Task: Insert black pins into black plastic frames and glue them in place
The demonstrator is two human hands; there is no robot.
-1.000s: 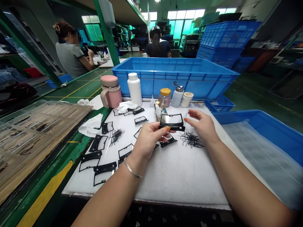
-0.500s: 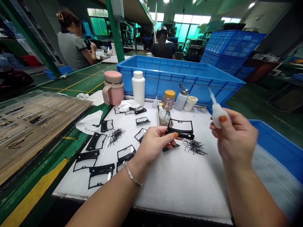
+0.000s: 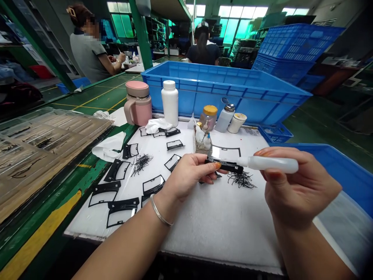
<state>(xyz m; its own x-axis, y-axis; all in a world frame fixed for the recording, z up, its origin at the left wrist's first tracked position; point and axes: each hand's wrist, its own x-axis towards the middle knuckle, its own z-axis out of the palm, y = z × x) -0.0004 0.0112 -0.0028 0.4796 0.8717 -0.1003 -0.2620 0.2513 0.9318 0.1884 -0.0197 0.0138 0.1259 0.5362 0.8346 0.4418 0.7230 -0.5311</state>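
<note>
My left hand (image 3: 194, 169) is closed on the lower edge of a black frame with a clear window (image 3: 225, 166), held tilted above the table. In my right hand (image 3: 300, 186), thumb and fingers pinch a white squeeze bottle (image 3: 275, 164) that lies nearly level. Its thin nozzle points left and reaches the frame's black lower strip; whether it touches I cannot tell. Below the frame lies a pile of short black strands (image 3: 241, 180). More such frames (image 3: 124, 212) are spread over the table's left side, around a second strand pile (image 3: 141, 164).
Along the white table's (image 3: 221, 233) back stand a pink mug (image 3: 139, 105), a white bottle (image 3: 169, 103), a yellow-lidded jar (image 3: 209, 116) and a pump bottle (image 3: 225, 118). A large blue crate (image 3: 233, 93) is behind them. Two people (image 3: 90, 50) sit farther off.
My right hand has brought the squeeze bottle left and turned it from nozzle-up to nearly level, its tip now at the frame. My left hand keeps its hold, almost unmoved.
</note>
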